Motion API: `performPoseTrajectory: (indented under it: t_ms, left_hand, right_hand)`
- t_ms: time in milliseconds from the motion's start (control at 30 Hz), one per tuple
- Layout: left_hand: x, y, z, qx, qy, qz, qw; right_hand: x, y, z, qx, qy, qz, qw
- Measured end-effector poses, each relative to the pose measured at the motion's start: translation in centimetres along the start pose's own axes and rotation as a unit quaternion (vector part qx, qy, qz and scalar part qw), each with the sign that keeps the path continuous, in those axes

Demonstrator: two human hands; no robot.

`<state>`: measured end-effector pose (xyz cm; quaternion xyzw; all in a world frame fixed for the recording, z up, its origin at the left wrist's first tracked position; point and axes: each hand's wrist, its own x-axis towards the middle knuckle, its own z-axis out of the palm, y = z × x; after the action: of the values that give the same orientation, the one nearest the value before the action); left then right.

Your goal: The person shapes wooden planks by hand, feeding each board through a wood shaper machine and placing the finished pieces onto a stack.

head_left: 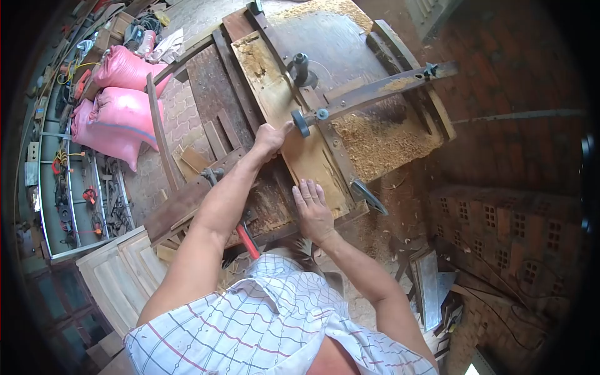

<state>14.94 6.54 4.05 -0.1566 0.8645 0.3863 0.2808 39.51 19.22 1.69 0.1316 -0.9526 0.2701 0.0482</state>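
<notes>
A long, pale wooden board (299,144) lies along the dark workbench, with rough, hollowed patches at its far end. My left hand (269,140) is closed at the board's left edge, its fingers curled and the thumb side towards a small black wheel (300,124). That wheel sits on the end of a wooden arm (381,92) reaching in from the right. My right hand (314,209) lies flat on the near end of the board, fingers stretched out together. Beyond the wheel stands a dark upright spindle (301,69).
Wood shavings (375,147) cover the machine table to the right. A metal lever (369,195) juts out near the board's near end. A clamp with a red handle (247,242) sits by my body. Pink sacks (125,119) stand at left, and hollow bricks (494,219) at right.
</notes>
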Motion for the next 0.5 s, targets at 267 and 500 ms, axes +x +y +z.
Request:
performPoseTrajectory:
  t_ms: [267,500]
  left_hand:
    - [6.3,-0.2,-2.3,-0.067,0.007,0.028,0.997]
    - [7.8,1.3,-4.6,-0.072,0.002,0.032,0.997]
  right_hand:
    - [5.8,1.3,1.8,0.022,0.014,-0.043,0.999]
    - [9.5,1.9,2.2,0.053,0.015,-0.045,0.997]
